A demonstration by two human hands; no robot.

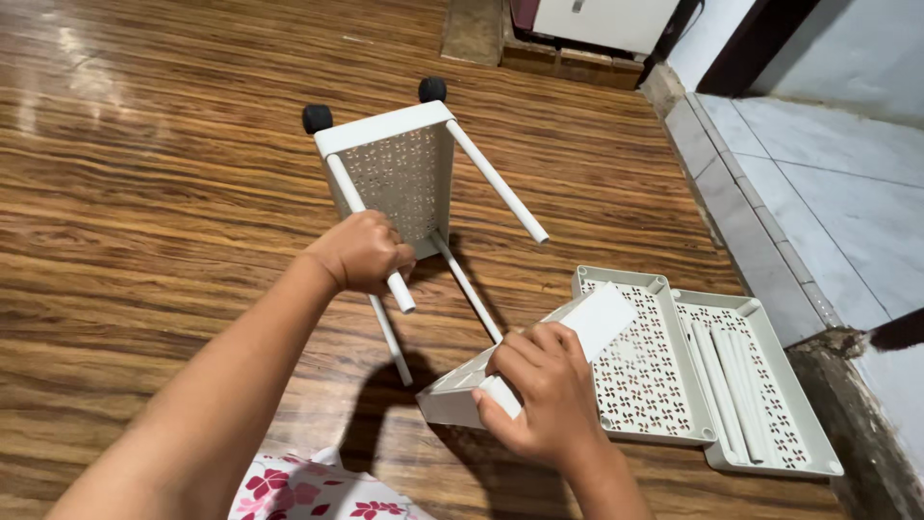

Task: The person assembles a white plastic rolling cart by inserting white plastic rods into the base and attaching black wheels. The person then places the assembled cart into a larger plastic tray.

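- White perforated plastic shelf tray [397,171] lies on its side on the glossy wood-grain floor [144,193], with four slim white tubular legs [496,181] jutting toward the camera and two black round castors [317,118] on its far face; tipping it over puts the leg ends within easy reach.
- Left hand [364,252] has its fingers wrapped fully around one of these legs near its free end, a closed fist that seems to steady the whole frame.
- Right hand [544,395] grips a second white perforated tray [539,358], fingers curled over its upper rim and thumb underneath, holding it tilted with one corner resting on the floor just below the leg tips, apparently to keep its corner sockets facing them.
- Two more matching trays [643,371] lie flat and side by side on the floor to the right, and the outer one [770,409] cradles a bundle of spare white tubes [731,385], which stops them from rolling.
- Floral red-and-white fabric [308,489] shows at the bottom edge.
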